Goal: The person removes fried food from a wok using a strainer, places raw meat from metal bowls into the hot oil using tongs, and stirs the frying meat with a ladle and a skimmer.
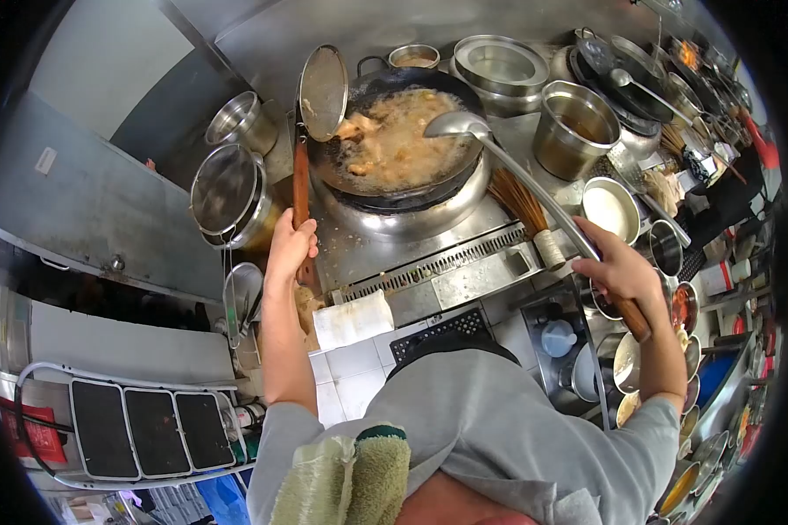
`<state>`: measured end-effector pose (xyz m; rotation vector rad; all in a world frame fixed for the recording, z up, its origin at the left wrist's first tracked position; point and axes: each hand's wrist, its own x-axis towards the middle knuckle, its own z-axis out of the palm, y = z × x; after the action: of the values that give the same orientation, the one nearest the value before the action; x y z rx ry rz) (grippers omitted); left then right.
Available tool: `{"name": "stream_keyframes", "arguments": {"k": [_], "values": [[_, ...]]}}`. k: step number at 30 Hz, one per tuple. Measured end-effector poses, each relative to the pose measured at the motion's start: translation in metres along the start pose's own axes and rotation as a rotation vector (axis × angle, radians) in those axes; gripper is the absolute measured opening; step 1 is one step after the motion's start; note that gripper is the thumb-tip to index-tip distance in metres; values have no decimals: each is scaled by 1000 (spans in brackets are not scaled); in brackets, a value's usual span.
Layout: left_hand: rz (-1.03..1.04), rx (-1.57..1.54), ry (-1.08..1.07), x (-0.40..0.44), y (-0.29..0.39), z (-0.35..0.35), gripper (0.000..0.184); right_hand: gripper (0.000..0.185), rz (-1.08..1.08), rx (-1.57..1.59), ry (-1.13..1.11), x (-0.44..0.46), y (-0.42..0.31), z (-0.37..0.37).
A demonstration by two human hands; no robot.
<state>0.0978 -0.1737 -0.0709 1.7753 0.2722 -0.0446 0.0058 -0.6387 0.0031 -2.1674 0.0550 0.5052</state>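
My left hand (291, 247) is closed round the wooden handle of a strainer (323, 93). Its round mesh head stands tilted up over the left rim of a black wok (385, 194). Pieces of food (357, 128) fry in bubbling oil (416, 144) inside the wok. In my right hand (620, 267) is a long metal ladle (534, 188) with a wooden grip. The ladle's bowl hangs over the right side of the wok, back upward; whether it touches the oil I cannot tell.
A bamboo brush (524, 210) lies right of the wok. Beyond it stand a metal pot of brown liquid (578, 122) and a bowl of white contents (610, 210). Another strainer (225, 192) rests on a pot at left. A white cloth (355, 321) hangs at the stove's front edge.
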Motion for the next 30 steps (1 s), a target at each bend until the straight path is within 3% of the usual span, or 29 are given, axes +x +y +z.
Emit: {"name": "stream_keyframes", "arguments": {"k": [5, 7, 8, 11, 13, 17, 19, 23, 29, 30], "values": [[13, -62, 11, 7, 5, -12, 12, 68, -43, -204, -86, 3, -15, -6], [14, -93, -22, 7, 3, -14, 12, 67, -175, -493, -36, 30, -4, 4], [9, -127, -51, 5, 2, -14, 13, 67, -366, -593, 67, 58, 29, 13], [-33, -293, -90, -9, 2, -9, 14, 63, -527, -520, 119, 109, 34, 24], [-38, -309, -102, -15, -3, -11, 15, 58, -187, -95, -86, 113, -9, 30], [-47, -330, -99, -30, -5, -12, 16, 55, -303, 58, -67, 149, -3, 40], [-47, -336, -87, -39, -2, -12, 17, 56, -337, 344, -45, 141, -11, 43], [-46, -312, -49, -51, 1, -9, 16, 55, -341, 612, -14, 133, -14, 47], [-21, -252, -39, -53, -5, -9, 14, 56, -300, 622, 40, 174, -6, 53], [-33, -258, -40, -53, -7, -8, 13, 50, -302, 614, 47, 183, -7, 55]]}}
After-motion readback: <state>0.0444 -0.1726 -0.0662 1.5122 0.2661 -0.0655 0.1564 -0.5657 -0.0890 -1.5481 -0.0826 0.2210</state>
